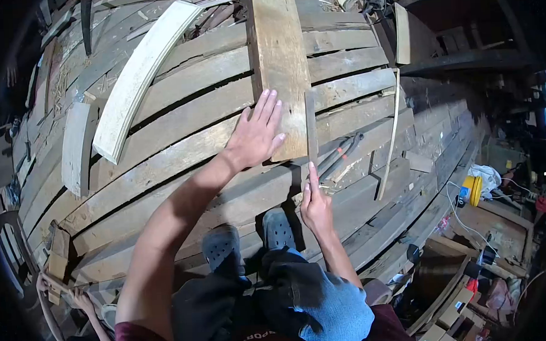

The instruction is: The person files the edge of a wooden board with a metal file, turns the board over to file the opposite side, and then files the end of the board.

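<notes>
A thick wooden plank point(280, 54) runs away from me across the slats. My left hand point(256, 133) lies flat on its near left part, fingers spread. Along the plank's right edge sits a long, flat, narrow strip-like tool point(311, 123), grey-brown, its near end in my right hand point(316, 208). That hand is closed around the end, with the index finger stretched forward along the tool; the handle is hidden in the palm. Just right of the tool, a dark hand tool with red marks point(339, 157) lies on the slats.
A pale curved wooden piece point(144, 78) and a shorter block point(77, 148) lie on the left. A thin strip point(390, 135) rests at right. Another person's hands point(77, 298) show at lower left. Wooden boxes and clutter, including a yellow roll point(472, 190), stand at right.
</notes>
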Demonstrator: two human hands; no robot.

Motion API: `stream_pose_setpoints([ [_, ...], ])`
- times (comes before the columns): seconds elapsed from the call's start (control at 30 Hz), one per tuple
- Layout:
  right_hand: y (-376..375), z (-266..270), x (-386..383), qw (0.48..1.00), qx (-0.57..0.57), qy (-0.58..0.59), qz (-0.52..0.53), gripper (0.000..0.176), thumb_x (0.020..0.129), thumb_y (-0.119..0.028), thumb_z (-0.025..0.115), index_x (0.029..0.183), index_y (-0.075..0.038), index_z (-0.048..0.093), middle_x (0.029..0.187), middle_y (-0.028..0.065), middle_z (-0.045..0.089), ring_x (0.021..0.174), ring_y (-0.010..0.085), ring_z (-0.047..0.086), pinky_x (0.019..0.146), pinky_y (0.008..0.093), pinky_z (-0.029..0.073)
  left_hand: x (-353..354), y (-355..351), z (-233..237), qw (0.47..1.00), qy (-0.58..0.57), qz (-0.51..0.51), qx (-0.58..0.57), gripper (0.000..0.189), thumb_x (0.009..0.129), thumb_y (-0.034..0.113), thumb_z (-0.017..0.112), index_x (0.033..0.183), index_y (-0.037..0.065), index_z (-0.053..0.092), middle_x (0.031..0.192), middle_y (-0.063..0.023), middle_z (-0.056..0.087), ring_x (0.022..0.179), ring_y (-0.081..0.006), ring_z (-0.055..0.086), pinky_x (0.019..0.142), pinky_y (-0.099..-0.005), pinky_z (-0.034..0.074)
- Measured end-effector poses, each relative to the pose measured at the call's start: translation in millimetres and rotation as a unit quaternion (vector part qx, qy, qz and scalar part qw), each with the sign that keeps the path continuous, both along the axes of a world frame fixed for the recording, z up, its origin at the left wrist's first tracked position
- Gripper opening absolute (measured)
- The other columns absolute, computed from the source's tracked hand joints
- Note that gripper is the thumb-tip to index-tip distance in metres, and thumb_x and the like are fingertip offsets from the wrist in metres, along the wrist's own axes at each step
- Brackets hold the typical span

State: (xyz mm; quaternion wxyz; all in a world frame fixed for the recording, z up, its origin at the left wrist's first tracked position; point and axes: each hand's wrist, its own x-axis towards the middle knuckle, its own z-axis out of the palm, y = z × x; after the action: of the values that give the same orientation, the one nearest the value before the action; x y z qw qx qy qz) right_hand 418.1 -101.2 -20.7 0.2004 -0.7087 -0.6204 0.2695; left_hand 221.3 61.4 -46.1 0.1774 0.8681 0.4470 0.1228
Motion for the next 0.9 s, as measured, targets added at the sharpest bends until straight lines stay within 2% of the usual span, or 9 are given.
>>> stream_pose_setpoints([
  [0.13,-0.6,-4.8,3.6,0.999,-0.034,-0.001,0.002,0.058,0.102,-0.013,0.054,0.157,-0.014,0.037,0.077,0.0279,0.067,0.068,0.0439,0.069,0.060,0.0489,0.052,0.6,0.2,-2.0,1.000,0.002,-0.003,-0.009,0.076,0.100,0.038,0.054,0.154,-0.008,0.026,0.166,-0.0284,0.014,0.155,-0.0418,0.012,0.118,-0.0588,0.029],
  [0.23,3.2,-4.3,3.2,0.998,0.044,0.011,0.034,0.061,0.102,-0.015,0.055,0.159,-0.014,0.033,0.091,0.0311,0.070,0.080,0.0474,0.070,0.069,0.0495,0.055,1.3,-0.1,-0.6,1.000,0.001,0.007,-0.010,0.077,0.100,0.038,0.053,0.154,-0.008,0.026,0.166,-0.0282,0.015,0.156,-0.0408,0.012,0.119,-0.0589,0.027],
  [0.27,1.1,-6.0,4.5,0.999,-0.001,0.049,0.014,0.064,0.101,-0.018,0.057,0.160,-0.015,0.031,0.106,0.0334,0.069,0.094,0.0494,0.069,0.078,0.0500,0.056,1.5,-0.2,-1.0,1.000,0.005,0.007,0.007,0.076,0.100,0.038,0.053,0.154,-0.008,0.027,0.165,-0.0282,0.016,0.156,-0.0404,0.013,0.119,-0.0593,0.026],
  [0.37,8.0,0.6,-1.5,0.997,-0.044,0.066,-0.014,0.068,0.099,-0.018,0.059,0.160,-0.014,0.030,0.108,0.0334,0.068,0.098,0.0487,0.069,0.080,0.0490,0.056,2.3,-0.6,1.9,1.000,0.027,0.007,0.010,0.077,0.100,0.039,0.053,0.154,-0.008,0.027,0.165,-0.0283,0.016,0.156,-0.0403,0.013,0.119,-0.0594,0.025],
  [0.5,24.0,-4.0,-1.7,1.000,0.007,-0.015,0.011,0.077,0.093,-0.012,0.065,0.161,-0.011,0.028,0.100,0.0276,0.065,0.083,0.0414,0.068,0.077,0.0495,0.054,2.8,-0.9,-0.8,1.000,0.016,0.013,0.007,0.077,0.100,0.040,0.053,0.154,-0.007,0.027,0.165,-0.0280,0.016,0.156,-0.0401,0.013,0.118,-0.0591,0.027],
  [0.63,50.3,6.1,-3.6,0.996,0.008,-0.089,0.018,0.077,0.095,-0.019,0.066,0.160,-0.010,0.028,0.096,0.0314,0.058,0.081,0.0448,0.062,0.076,0.0514,0.053,2.3,-0.1,0.5,1.000,0.009,0.011,0.004,0.078,0.099,0.040,0.054,0.154,-0.007,0.027,0.166,-0.0279,0.015,0.156,-0.0403,0.013,0.118,-0.0597,0.029],
  [0.77,67.1,-3.2,-0.5,0.976,0.085,-0.191,0.060,0.066,0.097,-0.028,0.065,0.155,-0.007,0.040,0.098,0.0320,0.056,0.086,0.0457,0.059,0.076,0.0520,0.051,2.8,-1.0,-2.8,1.000,0.012,0.013,0.010,0.078,0.098,0.039,0.056,0.154,-0.007,0.027,0.165,-0.0279,0.015,0.156,-0.0404,0.013,0.117,-0.0598,0.030],
  [0.8,70.8,8.9,-9.1,0.980,0.006,-0.197,0.029,0.064,0.097,-0.031,0.065,0.151,-0.005,0.045,0.112,0.0353,0.054,0.100,0.0466,0.056,0.087,0.0526,0.049,2.5,-0.5,-1.8,1.000,0.016,0.010,0.004,0.078,0.099,0.039,0.056,0.155,-0.007,0.027,0.165,-0.0279,0.015,0.156,-0.0402,0.013,0.117,-0.0600,0.030],
  [0.9,77.8,-0.9,-8.8,0.948,0.130,-0.280,0.069,0.065,0.096,-0.037,0.064,0.147,0.000,0.048,0.131,0.0353,0.046,0.118,0.0489,0.048,0.106,0.0566,0.037,2.4,-0.7,0.0,1.000,0.008,0.013,-0.004,0.077,0.099,0.038,0.056,0.155,-0.007,0.027,0.166,-0.0277,0.015,0.156,-0.0398,0.013,0.117,-0.0600,0.030],
])
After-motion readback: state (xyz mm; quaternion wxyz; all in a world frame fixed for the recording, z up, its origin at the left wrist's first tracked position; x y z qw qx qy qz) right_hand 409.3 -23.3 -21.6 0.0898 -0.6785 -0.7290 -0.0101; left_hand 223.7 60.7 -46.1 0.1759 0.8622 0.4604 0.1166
